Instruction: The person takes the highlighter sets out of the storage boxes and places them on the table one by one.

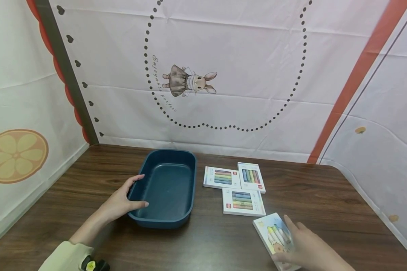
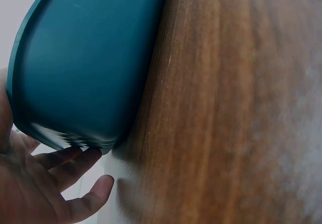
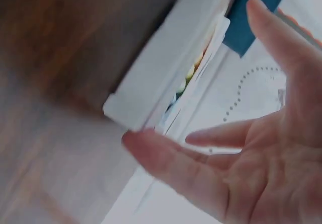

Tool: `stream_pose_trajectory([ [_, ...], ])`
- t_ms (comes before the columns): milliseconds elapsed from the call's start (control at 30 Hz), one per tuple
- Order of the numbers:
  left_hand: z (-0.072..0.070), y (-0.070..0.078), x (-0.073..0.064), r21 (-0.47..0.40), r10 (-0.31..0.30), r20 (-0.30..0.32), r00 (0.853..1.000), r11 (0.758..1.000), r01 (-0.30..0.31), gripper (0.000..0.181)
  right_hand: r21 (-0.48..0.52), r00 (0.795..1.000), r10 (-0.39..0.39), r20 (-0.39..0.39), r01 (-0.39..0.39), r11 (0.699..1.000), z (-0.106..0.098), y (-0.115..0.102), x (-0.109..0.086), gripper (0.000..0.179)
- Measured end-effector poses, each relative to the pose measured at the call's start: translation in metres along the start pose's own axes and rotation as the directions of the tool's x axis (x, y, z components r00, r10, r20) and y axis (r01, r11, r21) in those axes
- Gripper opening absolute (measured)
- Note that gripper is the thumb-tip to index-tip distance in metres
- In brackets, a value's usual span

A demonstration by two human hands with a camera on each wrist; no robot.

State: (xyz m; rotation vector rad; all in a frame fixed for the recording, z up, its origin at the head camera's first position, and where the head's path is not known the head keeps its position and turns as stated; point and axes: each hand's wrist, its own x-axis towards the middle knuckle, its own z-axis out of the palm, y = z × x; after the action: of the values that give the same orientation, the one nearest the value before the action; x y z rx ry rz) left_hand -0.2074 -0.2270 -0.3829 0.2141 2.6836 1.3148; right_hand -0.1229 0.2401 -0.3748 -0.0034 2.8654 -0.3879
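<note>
My left hand holds the left side of a dark teal plastic bin, thumb and index finger reaching over its rim. In the left wrist view, other fingers lie against the bin's outer wall. At the front right is a white crayon box with crayons pictured on its face. My right hand is spread over that box's right side. In the right wrist view, a fingertip is right at one corner of the crayon box, and the thumb stands well apart from it.
Right of the bin lie three more crayon boxes with windows: one at left, one at upper right, one nearer. They stand on a dark brown wooden table. A printed white cloth hangs behind and at both sides.
</note>
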Motion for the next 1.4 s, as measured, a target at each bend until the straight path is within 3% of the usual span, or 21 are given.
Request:
stream_pose_trajectory([
  [167,0.000,0.001,0.000,0.006,0.002,-0.002,1.000,1.000,-0.002,0.087,0.130,0.984,-0.177,0.032,0.171,0.977,-0.009,0.018,0.000,0.112],
  [333,0.000,0.002,0.001,0.009,-0.001,-0.001,1.000,1.000,0.001,0.088,0.216,0.918,-0.394,0.037,0.377,0.901,-0.013,0.040,0.000,0.108],
  [567,0.000,0.001,0.000,0.004,0.008,-0.003,1.000,1.000,-0.008,0.088,0.435,0.855,-0.516,0.060,0.443,0.784,-0.015,0.055,0.004,0.104],
  [667,0.000,0.000,0.001,-0.002,0.008,-0.003,1.000,1.000,-0.008,0.089,0.473,0.837,-0.541,0.085,0.444,0.761,-0.015,0.060,0.006,0.102],
  [800,0.000,0.000,0.001,-0.005,0.007,-0.002,1.000,1.000,-0.007,0.089,0.460,0.831,-0.546,0.108,0.444,0.768,-0.015,0.063,0.008,0.102],
  [1000,0.000,0.000,0.000,0.000,0.002,-0.002,1.000,1.000,-0.002,0.090,0.444,0.798,-0.596,0.092,0.503,0.742,-0.014,0.066,0.012,0.099],
  [1267,0.000,0.000,0.000,-0.007,0.005,-0.001,1.000,1.000,-0.005,0.089,0.438,0.794,-0.600,0.101,0.506,0.743,-0.013,0.068,0.013,0.098],
  [1400,0.000,0.000,-0.001,-0.002,0.013,-0.005,1.000,1.000,-0.013,0.090,0.355,0.804,-0.591,0.062,0.536,0.766,-0.011,0.066,0.011,0.097],
])
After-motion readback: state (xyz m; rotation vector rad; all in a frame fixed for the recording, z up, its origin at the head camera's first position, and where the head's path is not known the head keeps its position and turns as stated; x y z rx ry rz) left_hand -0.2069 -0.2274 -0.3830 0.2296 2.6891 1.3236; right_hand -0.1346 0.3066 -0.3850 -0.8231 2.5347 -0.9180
